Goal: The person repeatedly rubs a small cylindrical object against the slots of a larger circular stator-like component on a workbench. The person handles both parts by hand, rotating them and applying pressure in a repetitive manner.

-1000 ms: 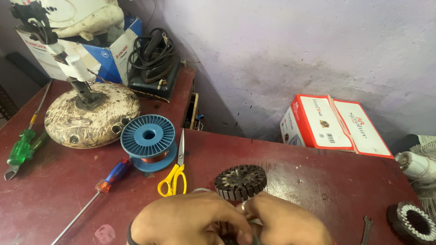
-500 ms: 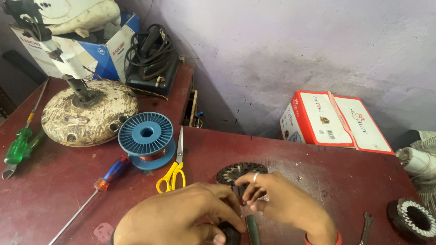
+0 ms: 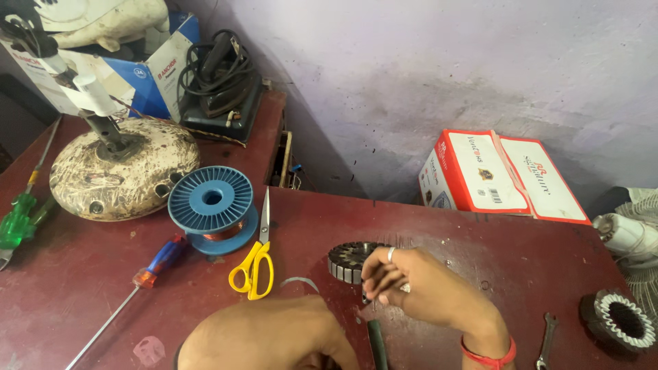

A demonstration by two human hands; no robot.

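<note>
While the right hand [image 3: 411, 288] pinches its fingers at the rim of the stator [image 3: 349, 260] on the table [image 3: 480, 233], the left hand [image 3: 267, 336] (fist-like, grip unclear) sits low; scissors [image 3: 255, 264] and spool [image 3: 212, 205] lie just left.

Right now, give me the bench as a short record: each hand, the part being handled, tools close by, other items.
right hand: fingertips on the slotted metal stator core
left hand: low in the frame, grip hidden
surface: dark red bench
near tools: yellow scissors, red-and-blue screwdriver, small spanner
wire: blue spool of copper wire
far left: round fan motor housing, green screwdriver
far right: wound stator, red-and-white box
</note>
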